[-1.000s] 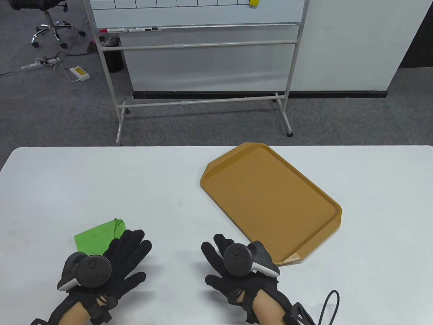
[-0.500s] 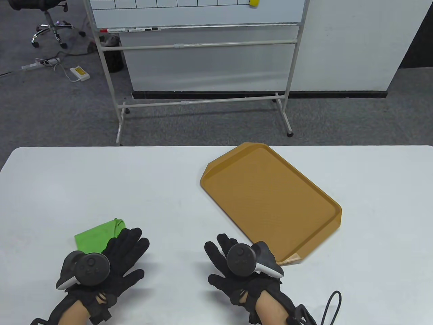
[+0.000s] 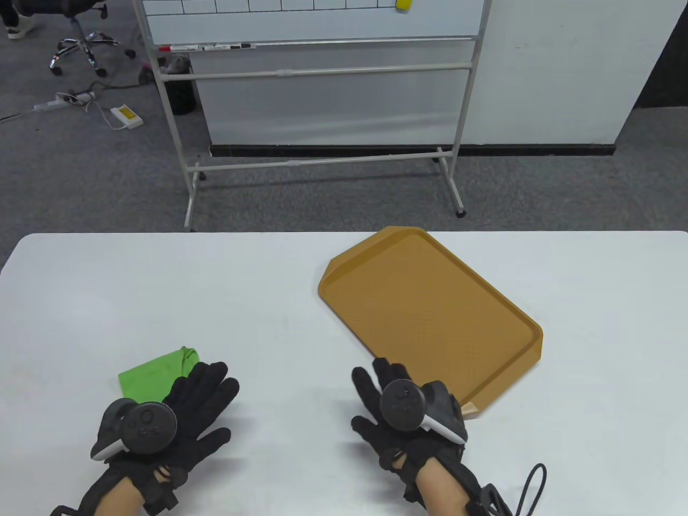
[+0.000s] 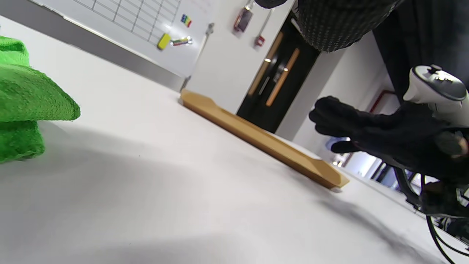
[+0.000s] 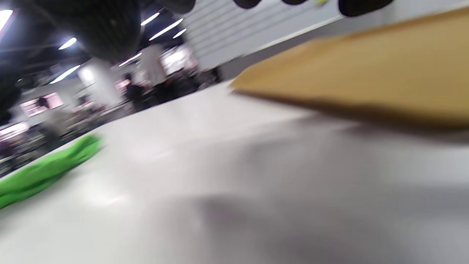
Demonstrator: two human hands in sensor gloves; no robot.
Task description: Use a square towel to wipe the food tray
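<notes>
A brown food tray (image 3: 430, 317) lies slanted on the white table, right of centre; its rim shows in the left wrist view (image 4: 256, 137) and, blurred, in the right wrist view (image 5: 359, 73). A folded green towel (image 3: 156, 372) lies near the front left, also in the left wrist view (image 4: 25, 102) and the right wrist view (image 5: 44, 172). My left hand (image 3: 201, 395) is open with fingers spread, right beside the towel's near edge, holding nothing. My right hand (image 3: 381, 384) is open and empty, its fingertips at the tray's near left edge.
The white table (image 3: 242, 301) spreads between towel and tray. Beyond its far edge stands a whiteboard on a metal frame (image 3: 322, 80) on grey carpet. A black cable (image 3: 529, 489) trails from my right wrist at the front right.
My right hand has moved right and a little forward, up to the tray's near edge. My left hand and the towel have stayed almost still.
</notes>
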